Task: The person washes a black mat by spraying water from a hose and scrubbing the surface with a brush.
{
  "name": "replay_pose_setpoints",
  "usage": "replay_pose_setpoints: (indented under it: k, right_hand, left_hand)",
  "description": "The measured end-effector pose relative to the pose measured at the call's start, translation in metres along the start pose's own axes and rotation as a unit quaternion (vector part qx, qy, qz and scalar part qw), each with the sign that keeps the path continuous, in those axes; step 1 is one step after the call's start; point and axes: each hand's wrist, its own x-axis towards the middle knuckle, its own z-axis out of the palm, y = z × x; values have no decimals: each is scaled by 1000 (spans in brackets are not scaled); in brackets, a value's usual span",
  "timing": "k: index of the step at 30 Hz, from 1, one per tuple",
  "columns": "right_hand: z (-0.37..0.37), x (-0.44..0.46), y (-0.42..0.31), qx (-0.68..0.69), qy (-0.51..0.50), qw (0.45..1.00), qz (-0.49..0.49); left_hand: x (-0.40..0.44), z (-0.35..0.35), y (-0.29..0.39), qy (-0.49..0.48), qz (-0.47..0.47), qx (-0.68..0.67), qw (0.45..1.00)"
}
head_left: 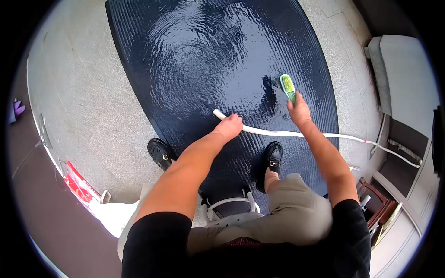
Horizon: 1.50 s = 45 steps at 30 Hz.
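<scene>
My left hand (230,127) is closed around a white hose (273,133) a little behind its open end, which points toward the far left over the wet mat. From there the hose runs right, passing under my right forearm. In my right hand (299,110) is a green and white scrubbing brush (288,85), gripped by its handle with the head pointing away from me. Its bristles are hidden underneath. Beneath both hands lies a dark ribbed rubber mat (194,83), covered with shiny, rippling water.
Black shoes (160,153) rest on and beside the mat. A white-framed stool (229,201) is under me. Grey speckled floor (92,83) borders the mat. Cabinets (408,139) stand at right, where the hose reaches. A red and white bag (81,185) lies at left.
</scene>
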Motion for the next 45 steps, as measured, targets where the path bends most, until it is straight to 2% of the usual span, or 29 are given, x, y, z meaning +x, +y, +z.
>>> replay_pose_setpoints:
  k: [2, 3, 4, 6, 7, 8, 11, 16, 21, 22, 24, 25, 26, 27, 28, 30, 31, 32, 33, 34, 35, 37, 38, 39, 40, 41, 42, 43, 45]
  right_hand:
    - [-35, -46, 6, 2, -11, 1000, 18]
    - [-46, -72, 16, 38, 5, 998, 41]
    - [-54, -99, 32, 76, 19, 995, 61]
    - [-52, -166, 87, 46, 82, 990, 107]
    - [-48, -204, 118, 13, 76, 985, 156]
    - [-36, -251, 153, -10, 95, 976, 196]
    - [-30, -367, 197, -32, 48, 947, 315]
    - [-68, -519, 197, -56, -22, 911, 408]
    - [-118, -636, 171, -100, -45, 874, 474]
    - [-125, -651, 165, -111, -50, 866, 486]
    - [-139, -673, 159, -135, -58, 850, 507]
    - [-145, -681, 157, -144, -62, 843, 515]
    - [-150, -683, 157, -152, -63, 838, 520]
    - [-156, -678, 161, -159, -60, 836, 521]
    - [-162, -662, 168, -168, -51, 841, 511]
    - [-176, -611, 181, -169, -24, 867, 469]
    - [-171, -590, 224, -188, 23, 903, 385]
    - [-188, -531, 171, -128, 35, 905, 404]
    - [-192, -492, 187, -145, 14, 939, 311]
    - [-191, -451, 199, -143, 13, 949, 281]
    - [-186, -400, 209, -142, 11, 957, 254]
    - [-166, -295, 235, -132, -7, 973, 189]
    - [-166, -250, 149, -132, 11, 988, 83]
    - [-149, -207, 132, -64, 10, 998, 18]
    - [-151, -173, 51, -85, -85, 990, 76]
    - [-126, -119, -21, -66, -177, 981, -39]
    - [-100, -94, -39, -86, -158, 967, -182]
    - [-95, -90, -38, -63, -152, 965, -206]
    - [-69, -78, -134, -102, -234, 943, -211]
  left_hand:
    - [-5, -9, 3, 52, -24, -27, 998]
    - [-6, -25, 7, -28, -52, -48, 997]
    - [-10, -20, 13, -18, -66, -51, 996]
    - [-17, 9, 31, 82, -157, -43, 983]
    - [-20, 12, 40, 49, -175, -52, 982]
    - [-22, 16, 48, 66, -194, -59, 977]
    - [-19, 26, 52, -17, -173, -120, 977]
    - [-37, 23, 57, -37, -197, -146, 969]
    - [-29, 17, 53, -134, -229, -181, 947]
    - [-24, 23, 52, -123, -228, -182, 948]
    - [1, 75, 54, -124, -226, -152, 954]
    - [31, 149, 60, -101, -234, -120, 960]
    - [31, 133, 55, -80, -211, -241, 944]
    - [61, 189, 65, -101, -279, 134, 946]
    - [48, 182, 67, -76, -280, 90, 953]
    - [28, 166, 67, -15, -302, 128, 945]
    - [21, 163, 66, 15, -312, 167, 935]
    - [0, 101, 60, -97, -234, -142, 957]
    - [-3, 78, 57, -134, -223, -134, 956]
    - [-4, 65, 56, -171, -213, -128, 953]
    - [-7, 57, 55, -163, -233, -172, 943]
    - [-17, 33, 48, -185, -202, -174, 946]
    - [-27, 3, 43, -214, -178, -169, 946]
    - [-30, -10, 34, -235, -140, -147, 951]
    - [-44, -20, 26, -199, -83, -72, 974]
    - [-71, -49, 1, -280, -5, -23, 960]
    - [-87, -79, -19, -347, 72, 24, 935]
    - [-93, -85, -21, -308, 81, 23, 948]
    - [-138, -132, -57, -353, 68, 3, 933]
